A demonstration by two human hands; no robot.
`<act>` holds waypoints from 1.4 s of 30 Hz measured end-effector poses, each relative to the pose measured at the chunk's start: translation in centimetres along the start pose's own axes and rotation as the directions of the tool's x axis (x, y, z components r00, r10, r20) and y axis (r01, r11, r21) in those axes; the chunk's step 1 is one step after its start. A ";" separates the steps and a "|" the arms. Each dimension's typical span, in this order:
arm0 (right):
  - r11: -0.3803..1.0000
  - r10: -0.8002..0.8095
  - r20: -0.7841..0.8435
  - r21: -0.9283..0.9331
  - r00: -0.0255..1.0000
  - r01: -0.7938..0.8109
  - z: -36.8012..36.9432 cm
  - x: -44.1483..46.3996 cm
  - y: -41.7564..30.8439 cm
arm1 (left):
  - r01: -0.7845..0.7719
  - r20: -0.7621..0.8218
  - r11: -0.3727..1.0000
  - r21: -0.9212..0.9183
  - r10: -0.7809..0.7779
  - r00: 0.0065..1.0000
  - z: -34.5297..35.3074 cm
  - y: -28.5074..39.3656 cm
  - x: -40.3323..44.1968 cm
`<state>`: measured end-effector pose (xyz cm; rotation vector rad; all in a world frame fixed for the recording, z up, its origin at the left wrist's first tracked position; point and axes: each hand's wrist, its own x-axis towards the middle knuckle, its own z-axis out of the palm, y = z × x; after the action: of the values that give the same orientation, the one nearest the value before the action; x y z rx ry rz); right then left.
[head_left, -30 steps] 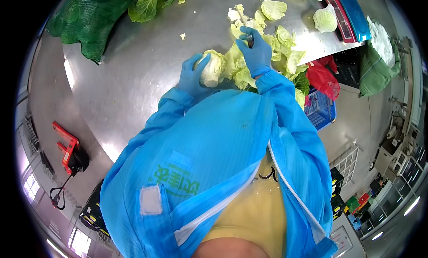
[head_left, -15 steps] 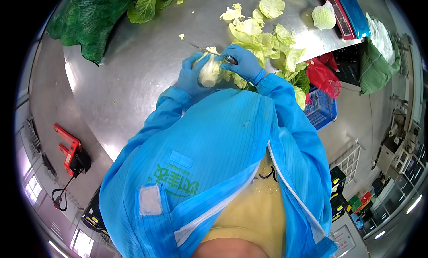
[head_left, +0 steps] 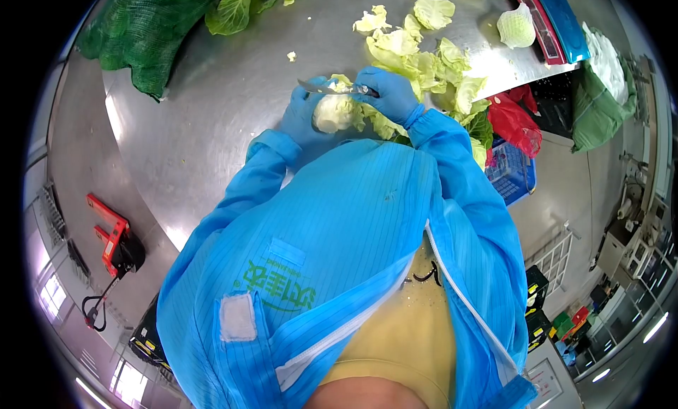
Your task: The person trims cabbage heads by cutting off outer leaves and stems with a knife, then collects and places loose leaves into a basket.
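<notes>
My left hand (head_left: 304,114), in a blue glove, is wrapped round the left side of a pale, trimmed cabbage head (head_left: 335,114). A knife (head_left: 325,90) is gripped by its dark handle in my gloved right hand (head_left: 388,95). Its blade points left and lies across the upper part of the cabbage, near the fingers of my left hand. Loose yellow-green leaves (head_left: 421,68) are spread on the metal table (head_left: 212,105) beyond and to the right of my right hand.
A green mesh sack (head_left: 145,31) lies at the far left beside a green leaf (head_left: 229,12). At the right are a net-wrapped cabbage (head_left: 516,27), a red and blue device (head_left: 552,20), a red bag (head_left: 514,123), a blue crate (head_left: 511,174) and a green sack (head_left: 599,112).
My right hand has come back from the leaf pile with the knife, whose blade has moved onto the cabbage. A leaf piece near the knife tip now lies on the pile. The left hand keeps its hold.
</notes>
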<state>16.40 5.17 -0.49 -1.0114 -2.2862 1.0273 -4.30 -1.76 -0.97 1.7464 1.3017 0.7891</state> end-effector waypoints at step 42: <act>0.969 0.242 -0.099 -0.028 0.965 -0.246 0.9 1.4 -1.9 | -0.007 -0.026 1.000 0.009 0.007 1.000 -0.3 -4.1 -0.1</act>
<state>14.12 4.93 0.53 -1.3560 -2.1510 1.0077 -6.47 -1.22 -4.47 1.7539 1.3181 0.8136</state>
